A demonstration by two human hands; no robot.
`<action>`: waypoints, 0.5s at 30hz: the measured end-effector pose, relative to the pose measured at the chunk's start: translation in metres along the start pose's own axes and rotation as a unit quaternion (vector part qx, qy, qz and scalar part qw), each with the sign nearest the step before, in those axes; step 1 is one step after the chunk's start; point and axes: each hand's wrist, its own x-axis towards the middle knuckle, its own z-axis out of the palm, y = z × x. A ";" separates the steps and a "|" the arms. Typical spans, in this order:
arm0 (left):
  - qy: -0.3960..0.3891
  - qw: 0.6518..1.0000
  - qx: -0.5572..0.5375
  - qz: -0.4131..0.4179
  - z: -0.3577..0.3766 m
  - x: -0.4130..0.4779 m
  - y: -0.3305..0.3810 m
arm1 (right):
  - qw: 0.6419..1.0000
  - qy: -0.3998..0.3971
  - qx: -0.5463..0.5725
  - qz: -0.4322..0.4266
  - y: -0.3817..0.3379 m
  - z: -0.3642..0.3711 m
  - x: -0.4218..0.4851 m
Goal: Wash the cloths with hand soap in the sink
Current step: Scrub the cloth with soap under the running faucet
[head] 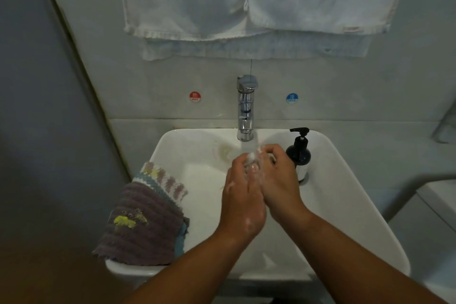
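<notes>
Soapy left hand (243,195) & right hand (276,180) pressed together under tap (245,108); may drip onto stained cloths (145,219) on sink (345,205) rim.

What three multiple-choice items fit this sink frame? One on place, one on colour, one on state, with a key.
1. Where does the stack of cloths lie?
A. on the left rim of the sink
B. in the basin under the tap
C. hung on the wall

2. What colour is the soap pump bottle?
A. white
B. black
C. red

3. What are the left hand and right hand doing?
A. resting apart on the rim
B. pressing the pump
C. pressed together, soapy, under the tap

Key:
1 A, the folded cloths sit on the rim at the left, clear of the basin.
2 B, the bottle and its pump head are dark black, against the white sink.
3 C, the hands meet below the spout with lather on them; whether they hold a cloth cannot be told.
</notes>
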 end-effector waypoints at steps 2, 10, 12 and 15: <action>0.028 1.000 0.000 -0.007 -0.006 0.013 -0.003 | 1.000 -0.016 -0.018 -0.014 -0.001 0.004 -0.012; -0.019 1.000 -0.018 -0.012 0.001 0.001 0.005 | 0.999 0.034 0.014 0.018 -0.005 0.002 0.003; 0.009 0.999 -0.020 -0.026 -0.005 0.013 0.003 | 1.000 -0.008 -0.012 0.016 -0.002 0.007 -0.012; 0.020 0.997 -0.052 -0.052 -0.015 0.022 0.001 | 0.998 -0.061 -0.034 -0.001 0.001 0.008 -0.027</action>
